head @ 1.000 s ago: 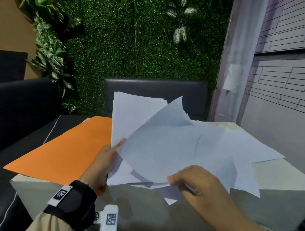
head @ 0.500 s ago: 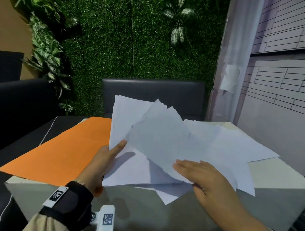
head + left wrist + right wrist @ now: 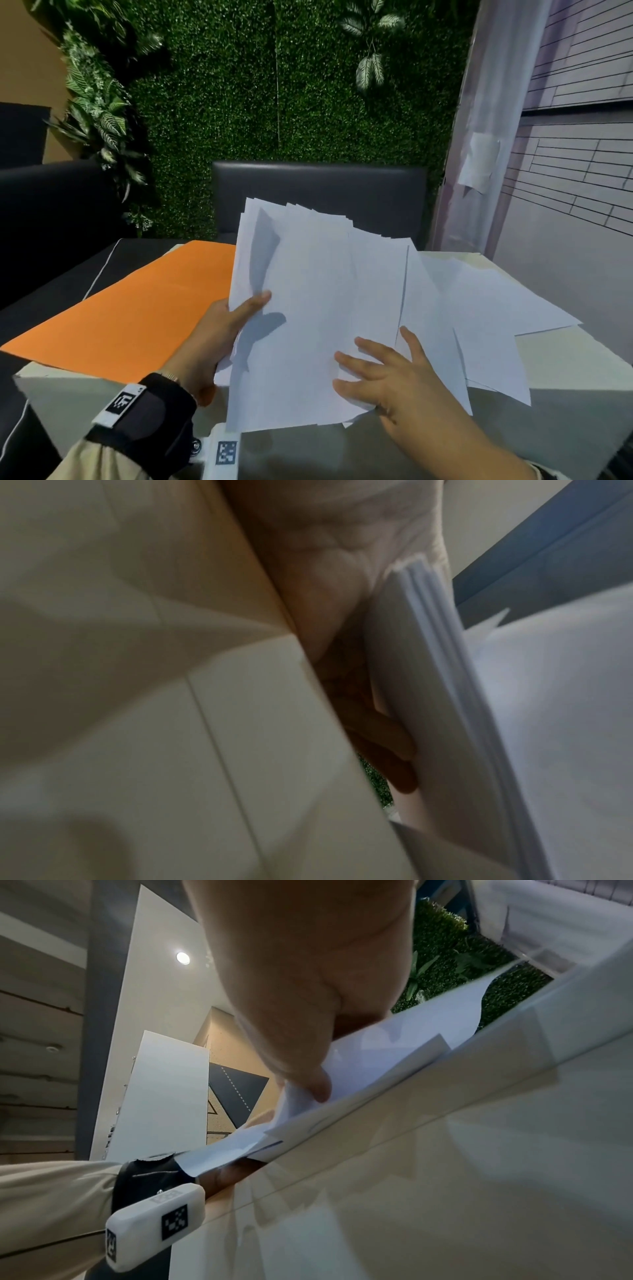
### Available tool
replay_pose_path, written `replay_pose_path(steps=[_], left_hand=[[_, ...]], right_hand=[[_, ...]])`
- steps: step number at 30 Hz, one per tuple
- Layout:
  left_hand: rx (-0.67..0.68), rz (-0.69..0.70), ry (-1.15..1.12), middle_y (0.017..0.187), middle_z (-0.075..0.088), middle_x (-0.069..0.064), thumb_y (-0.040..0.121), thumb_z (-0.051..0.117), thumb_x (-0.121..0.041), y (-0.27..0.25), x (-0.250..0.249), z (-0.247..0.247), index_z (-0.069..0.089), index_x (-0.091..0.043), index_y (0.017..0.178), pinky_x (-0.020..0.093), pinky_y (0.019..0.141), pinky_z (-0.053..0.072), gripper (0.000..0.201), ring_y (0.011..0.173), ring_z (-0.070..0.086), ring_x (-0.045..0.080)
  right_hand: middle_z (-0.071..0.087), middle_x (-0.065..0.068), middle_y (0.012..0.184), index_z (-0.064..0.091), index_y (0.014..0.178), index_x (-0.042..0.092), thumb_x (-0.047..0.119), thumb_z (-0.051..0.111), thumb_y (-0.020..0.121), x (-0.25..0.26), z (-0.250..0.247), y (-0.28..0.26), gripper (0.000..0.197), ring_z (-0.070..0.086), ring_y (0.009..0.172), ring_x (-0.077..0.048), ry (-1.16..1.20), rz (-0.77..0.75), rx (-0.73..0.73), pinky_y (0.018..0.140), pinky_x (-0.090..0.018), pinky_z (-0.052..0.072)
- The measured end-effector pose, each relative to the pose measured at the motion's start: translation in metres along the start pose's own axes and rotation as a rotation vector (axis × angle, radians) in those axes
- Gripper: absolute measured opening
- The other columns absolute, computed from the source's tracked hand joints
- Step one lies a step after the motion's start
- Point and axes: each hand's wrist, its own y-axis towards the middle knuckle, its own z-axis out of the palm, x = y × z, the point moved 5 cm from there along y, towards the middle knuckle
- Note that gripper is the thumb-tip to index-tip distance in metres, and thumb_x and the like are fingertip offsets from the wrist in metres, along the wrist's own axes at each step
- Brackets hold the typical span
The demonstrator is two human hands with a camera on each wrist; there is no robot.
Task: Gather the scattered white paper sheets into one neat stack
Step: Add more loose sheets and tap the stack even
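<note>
The left hand (image 3: 209,342) grips the left edge of a bundle of white paper sheets (image 3: 315,308), thumb (image 3: 251,303) on top and fingers (image 3: 383,737) underneath, holding the bundle tilted up off the table (image 3: 582,394). The right hand (image 3: 394,380) lies on the lower right of the same bundle with fingers spread and fairly straight; from the right wrist view its thumb (image 3: 308,1080) presses against a sheet near the table's edge. The pale table carries the rest of the paper: more loose white sheets (image 3: 496,301) fan out flat to the right of the bundle, overlapping one another. A large orange sheet (image 3: 137,308) lies on the table to the left, partly under the left hand. Behind the table stands a dark padded seat back (image 3: 318,185) against a green leafy wall (image 3: 274,85). A black wrist strap (image 3: 147,414) with a white tag wraps the left wrist.
</note>
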Motion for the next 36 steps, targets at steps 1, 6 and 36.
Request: replay_pose_path(steps=[1, 6, 36], left_hand=[[-0.017, -0.004, 0.013, 0.108, 0.086, 0.005, 0.108, 0.064, -0.035, 0.001, 0.001, -0.002, 0.077, -0.017, 0.124, 0.040, 0.080, 0.063, 0.027, 0.088, 0.084, 0.024], [-0.052, -0.001, 0.085, 0.103, 0.085, 0.011, 0.105, 0.063, -0.012, 0.005, 0.006, -0.007, 0.077, -0.012, 0.119, 0.036, 0.073, 0.067, 0.019, 0.086, 0.082, 0.031], [-0.129, -0.017, -0.011, 0.083, 0.084, 0.006, 0.105, 0.063, -0.016, -0.016, -0.017, -0.006, 0.071, -0.017, 0.113, 0.038, 0.057, 0.063, 0.011, 0.075, 0.079, 0.034]], right_hand=[[0.069, 0.023, 0.137, 0.071, 0.112, 0.058, 0.030, 0.100, 0.033, -0.002, 0.001, -0.001, 0.089, 0.068, 0.128, -0.012, 0.016, 0.019, 0.030, 0.108, -0.051, 0.026], [-0.031, 0.031, 0.165, -0.023, 0.152, 0.065, 0.089, 0.069, 0.064, -0.038, -0.004, -0.018, 0.129, -0.034, 0.151, 0.000, 0.351, 0.229, 0.162, 0.131, -0.050, -0.011], [0.080, -0.014, 0.091, 0.077, 0.091, 0.015, 0.044, 0.082, 0.085, -0.187, -0.076, -0.085, 0.030, 0.076, 0.077, -0.028, 1.391, 0.839, -0.973, 0.075, -0.047, 0.063]])
